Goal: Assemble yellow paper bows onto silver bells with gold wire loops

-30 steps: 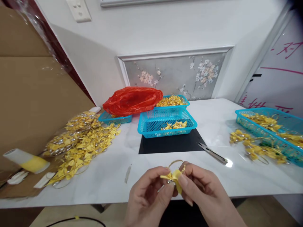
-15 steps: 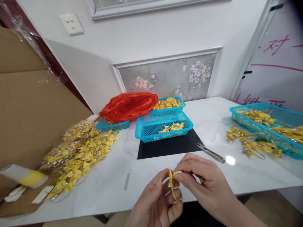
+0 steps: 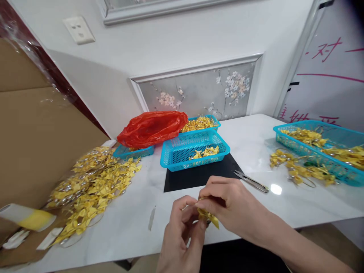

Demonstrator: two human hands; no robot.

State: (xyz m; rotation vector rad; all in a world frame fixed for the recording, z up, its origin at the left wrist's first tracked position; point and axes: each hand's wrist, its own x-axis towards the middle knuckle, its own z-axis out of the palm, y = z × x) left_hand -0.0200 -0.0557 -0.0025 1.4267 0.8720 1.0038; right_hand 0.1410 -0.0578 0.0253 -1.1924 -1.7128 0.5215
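Note:
Between my two hands, above the front of the white table, is a small yellow ribbon flower (image 3: 209, 217). My left hand (image 3: 183, 231) pinches it from the left and below, fingers curled. From above, my right hand (image 3: 227, 201) grips it with thumb and forefinger, covering part of it. A yellow petal tip shows under the right fingers. Thread snips (image 3: 251, 181) lie on the table just beyond my right hand. Past the hands, a blue plastic basket (image 3: 170, 165) with a few yellow flowers stands on a black mat (image 3: 182, 182).
A heap of yellow flowers with silvery beads (image 3: 93, 193) covers the table's left side, beside a cardboard box (image 3: 42, 125). A red plastic bag (image 3: 150, 129) and another blue basket (image 3: 217, 125) stand behind. At right, loose flowers (image 3: 301, 170) lie before a larger basket (image 3: 347, 172).
My right hand has moved left and slightly up, closer over the left hand. The flower has turned, and the left fingers have closed further around it. The view has shifted slightly.

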